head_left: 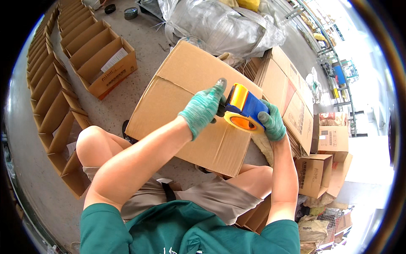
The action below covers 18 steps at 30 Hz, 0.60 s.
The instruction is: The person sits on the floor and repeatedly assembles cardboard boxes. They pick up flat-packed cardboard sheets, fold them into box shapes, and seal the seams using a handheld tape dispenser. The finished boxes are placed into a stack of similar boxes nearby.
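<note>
A tape dispenser (255,109) with a blue body, an orange-yellow front piece and a roll of yellowish tape is held above a cardboard box. My left hand (202,106), in a green glove with grey fingertips, is closed around its dark handle end, thumb pointing up. From the other side my right hand (273,121), gloved alike, grips the blue body beside the roll. Below both hands the closed cardboard box (169,103) lies tilted in front of my knees, a seam running across its upper face. Part of the handle is hidden behind my left fingers.
Rows of open-topped cartons (57,91) line the floor at left. Flattened cartons (292,95) are stacked at right, near an open carton (314,175). A large silver sack (215,27) lies beyond the box. Tape rolls (130,13) rest at the far left. Shelving (344,84) stands at far right.
</note>
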Available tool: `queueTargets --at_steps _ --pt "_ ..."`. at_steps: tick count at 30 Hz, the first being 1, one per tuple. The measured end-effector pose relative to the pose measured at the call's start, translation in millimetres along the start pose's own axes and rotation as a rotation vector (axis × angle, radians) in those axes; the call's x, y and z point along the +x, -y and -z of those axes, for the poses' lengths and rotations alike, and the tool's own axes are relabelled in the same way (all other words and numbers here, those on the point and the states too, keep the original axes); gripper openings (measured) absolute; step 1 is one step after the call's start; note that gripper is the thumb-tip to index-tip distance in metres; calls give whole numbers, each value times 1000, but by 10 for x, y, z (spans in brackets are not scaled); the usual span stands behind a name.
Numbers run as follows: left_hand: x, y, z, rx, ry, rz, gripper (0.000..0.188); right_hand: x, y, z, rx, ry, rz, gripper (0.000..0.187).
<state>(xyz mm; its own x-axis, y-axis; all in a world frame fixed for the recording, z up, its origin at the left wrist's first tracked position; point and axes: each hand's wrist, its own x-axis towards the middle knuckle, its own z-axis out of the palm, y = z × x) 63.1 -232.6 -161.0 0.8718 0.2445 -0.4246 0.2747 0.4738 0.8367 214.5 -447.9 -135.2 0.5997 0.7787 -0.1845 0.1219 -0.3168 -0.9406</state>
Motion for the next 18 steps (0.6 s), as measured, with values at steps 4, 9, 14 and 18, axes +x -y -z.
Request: queueTargets --at_steps 4,9,14,18 --pt "-7 75 -103 -6 -80 -210 32 30 97 -25 -72 45 0 64" --pt "205 59 578 574 -342 -548 29 150 408 -93 -338 160 -10 59" --pt "400 -387 1851 170 -511 -338 28 378 595 -372 -388 188 -37 54" --pt "610 -61 2390 228 -470 -313 30 511 665 -532 -384 209 -31 56"
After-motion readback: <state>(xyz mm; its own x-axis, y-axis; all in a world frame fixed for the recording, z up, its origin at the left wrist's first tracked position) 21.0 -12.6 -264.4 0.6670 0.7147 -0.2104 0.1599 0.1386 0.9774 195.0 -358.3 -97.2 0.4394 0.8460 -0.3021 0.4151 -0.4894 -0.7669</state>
